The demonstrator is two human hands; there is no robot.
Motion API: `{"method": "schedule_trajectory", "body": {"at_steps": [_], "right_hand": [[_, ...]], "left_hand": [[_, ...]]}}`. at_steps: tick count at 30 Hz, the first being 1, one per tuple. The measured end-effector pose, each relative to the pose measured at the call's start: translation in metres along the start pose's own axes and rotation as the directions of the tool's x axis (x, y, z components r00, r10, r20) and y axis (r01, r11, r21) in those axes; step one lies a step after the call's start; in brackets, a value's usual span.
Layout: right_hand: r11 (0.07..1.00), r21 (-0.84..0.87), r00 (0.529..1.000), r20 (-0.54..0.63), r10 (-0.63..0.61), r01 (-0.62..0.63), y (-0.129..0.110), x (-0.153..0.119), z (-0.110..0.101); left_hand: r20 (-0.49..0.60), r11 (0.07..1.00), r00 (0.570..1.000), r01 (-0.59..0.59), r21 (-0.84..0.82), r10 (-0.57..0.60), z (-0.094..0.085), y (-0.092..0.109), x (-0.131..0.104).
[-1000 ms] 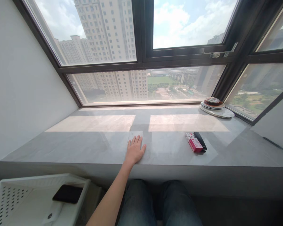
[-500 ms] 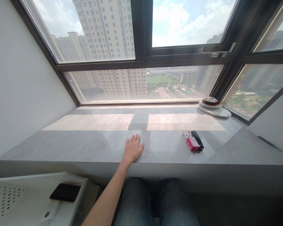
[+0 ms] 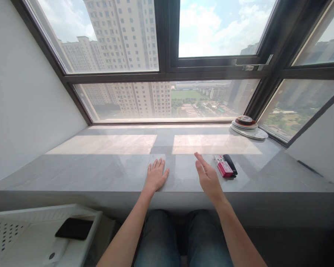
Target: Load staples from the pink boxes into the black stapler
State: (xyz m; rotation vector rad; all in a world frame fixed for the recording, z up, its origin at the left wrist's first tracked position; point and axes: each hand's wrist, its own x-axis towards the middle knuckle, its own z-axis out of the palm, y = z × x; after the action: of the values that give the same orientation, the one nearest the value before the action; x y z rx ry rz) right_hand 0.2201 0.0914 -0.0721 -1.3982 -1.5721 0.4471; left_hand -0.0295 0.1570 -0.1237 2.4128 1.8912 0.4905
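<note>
My left hand (image 3: pixel 156 175) lies palm down on the pale stone window sill (image 3: pixel 100 170), fingers spread, holding nothing. A faint pale rectangular patch shows around its fingers; I cannot tell if it is a thin sheet. To the right, my right hand (image 3: pixel 208 178) is turned on its edge over the sill, fingers stretched out and holding nothing. Just right of it lies a small red and white box (image 3: pixel 223 166). A black object that looks like a stapler (image 3: pixel 231 165) rests against the box's far side.
Stacked plates (image 3: pixel 245 123) sit in the back right corner by the dark window frame (image 3: pixel 164 76). Below the sill at left is a white basin (image 3: pixel 39 209) with a black phone-like slab (image 3: pixel 74 228) on it. My legs (image 3: pixel 158 241) are under the sill's front edge.
My right hand has come into view from the lower right and is now beside the red and white box. My left hand stays in place; the view has shifted slightly.
</note>
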Motion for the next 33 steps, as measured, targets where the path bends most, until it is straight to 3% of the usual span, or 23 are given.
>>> {"method": "schedule_trajectory", "body": {"at_steps": [2, 6, 8, 10, 13, 15, 17, 19, 21, 23, 25, 28, 33], "right_hand": [[0.982, -0.187, 0.993, 0.116, 0.033, -0.010, 0.011, -0.003, 0.009], [0.839, -0.541, 0.954, 0.281, 0.103, 0.068, 0.032, -0.009, 0.032], [0.829, -0.554, 0.959, 0.269, 0.095, 0.073, 0.036, -0.010, 0.038], [0.890, -0.454, 0.961, 0.264, 0.082, 0.049, 0.036, -0.008, 0.034], [0.994, -0.070, 0.955, 0.279, 0.102, -0.086, 0.037, 0.003, 0.001], [0.963, 0.185, 0.966, 0.208, 0.154, -0.193, 0.043, 0.013, -0.039], [0.954, 0.190, 0.968, -0.045, 0.245, -0.232, 0.053, 0.023, -0.085], [0.953, 0.078, 0.923, -0.239, 0.302, -0.291, 0.066, 0.032, -0.125], [0.918, 0.004, 0.885, -0.267, 0.383, -0.396, 0.078, 0.037, -0.150], [0.890, -0.018, 0.876, -0.187, 0.445, -0.456, 0.088, 0.039, -0.158], [0.886, -0.001, 0.885, -0.059, 0.462, -0.463, 0.095, 0.037, -0.151], [0.891, 0.033, 0.888, 0.106, 0.447, -0.452, 0.095, 0.032, -0.124], [0.931, 0.016, 0.921, 0.151, 0.358, -0.365, 0.053, 0.028, -0.052]], "left_hand": [[-0.006, 1.000, 1.000, -0.005, 0.012, 0.005, -0.001, 0.001, -0.001], [0.005, 0.999, 1.000, -0.022, 0.036, 0.022, -0.004, 0.004, -0.003], [0.008, 0.999, 1.000, -0.010, 0.045, 0.009, -0.005, 0.006, -0.003], [0.009, 0.999, 1.000, 0.008, 0.045, -0.008, -0.005, 0.007, -0.003], [0.019, 1.000, 1.000, 0.013, 0.022, -0.014, -0.007, 0.007, -0.003], [0.019, 1.000, 1.000, 0.010, -0.004, -0.010, -0.008, 0.006, -0.002], [0.011, 0.999, 1.000, 0.007, -0.033, -0.007, -0.009, 0.006, -0.002], [0.008, 0.998, 1.000, 0.013, -0.058, -0.013, -0.010, 0.007, -0.001], [0.014, 0.997, 1.000, 0.025, -0.075, -0.024, -0.011, 0.007, -0.001], [0.019, 0.996, 0.999, 0.032, -0.083, -0.030, -0.011, 0.008, -0.001], [0.014, 0.996, 1.000, 0.029, -0.084, -0.028, -0.010, 0.008, -0.001], [-0.008, 0.996, 1.000, 0.028, -0.089, -0.029, -0.007, 0.006, 0.000], [0.010, 0.976, 0.998, 0.065, -0.208, -0.064, -0.005, -0.002, 0.006]]}}
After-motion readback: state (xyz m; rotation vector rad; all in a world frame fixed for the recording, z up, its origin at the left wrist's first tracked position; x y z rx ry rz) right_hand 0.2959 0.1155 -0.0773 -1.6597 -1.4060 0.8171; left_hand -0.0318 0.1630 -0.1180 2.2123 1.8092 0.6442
